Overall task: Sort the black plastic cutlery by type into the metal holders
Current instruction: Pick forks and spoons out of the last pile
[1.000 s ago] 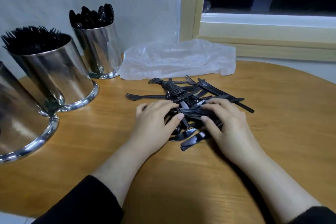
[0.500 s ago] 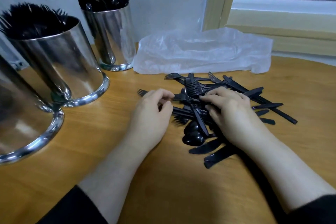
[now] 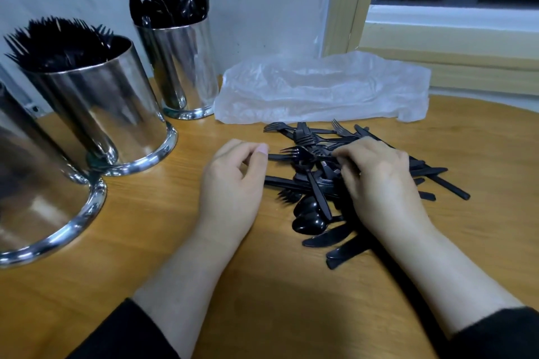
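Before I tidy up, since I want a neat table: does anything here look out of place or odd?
Nothing looks damaged. The loose black plastic cutlery lies in a tangled heap on the round wooden table, unsorted, and a crumpled clear plastic bag lies behind it.

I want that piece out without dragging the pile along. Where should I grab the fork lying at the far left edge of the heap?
Judging by its pose, pinch the fork just behind its tines, coming from the left, bag-side edge. That end pokes out free over bare table, while its handle runs under the pile of cutlery.
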A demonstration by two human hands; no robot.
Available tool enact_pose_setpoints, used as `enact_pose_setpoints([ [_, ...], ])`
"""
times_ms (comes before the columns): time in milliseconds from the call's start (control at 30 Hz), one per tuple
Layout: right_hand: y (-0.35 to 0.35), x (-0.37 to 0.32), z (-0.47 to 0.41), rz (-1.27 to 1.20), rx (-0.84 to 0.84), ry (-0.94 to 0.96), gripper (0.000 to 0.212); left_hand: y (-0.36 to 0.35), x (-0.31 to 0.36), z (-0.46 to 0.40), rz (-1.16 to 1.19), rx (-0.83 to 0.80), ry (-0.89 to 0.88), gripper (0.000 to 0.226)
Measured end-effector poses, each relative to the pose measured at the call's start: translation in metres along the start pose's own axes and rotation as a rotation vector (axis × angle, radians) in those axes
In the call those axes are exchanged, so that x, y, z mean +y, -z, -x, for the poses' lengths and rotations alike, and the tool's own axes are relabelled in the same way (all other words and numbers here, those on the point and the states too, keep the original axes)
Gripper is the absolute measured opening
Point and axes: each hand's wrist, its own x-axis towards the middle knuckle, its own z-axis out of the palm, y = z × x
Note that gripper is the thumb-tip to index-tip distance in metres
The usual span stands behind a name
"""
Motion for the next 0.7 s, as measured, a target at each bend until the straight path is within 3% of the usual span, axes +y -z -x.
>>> enact_pose_setpoints([
  [100,0.009,-0.005,-0.002,-0.209,0.135,-0.091,0.015,-0.002,0.0,0.0,0.023,-0.054,0.004,0.033],
  [233,0.008,-0.031,-0.002,-0.398,0.105,-0.086,0.015,-0.006,0.008,-0.006,0.134,-0.168,0.091,0.029],
  [367,0.003,-0.043,-0.001,-0.475,0.04,-0.071,0.016,-0.014,0.018,-0.014,0.502,-0.138,0.317,0.023],
  [500,0.003,-0.017,-0.019,-0.297,-0.002,-0.069,0.018,-0.008,0.023,-0.024,0.866,-0.127,0.407,0.026],
  [633,-0.005,-0.001,-0.028,-0.04,-0.32,-0.042,0.039,-0.004,0.021,-0.026,0.899,-0.102,0.555,0.028],
  [700,-0.01,0.0,-0.027,-0.005,-0.344,-0.036,0.039,-0.003,0.021,-0.026,0.891,-0.136,0.643,0.028],
])
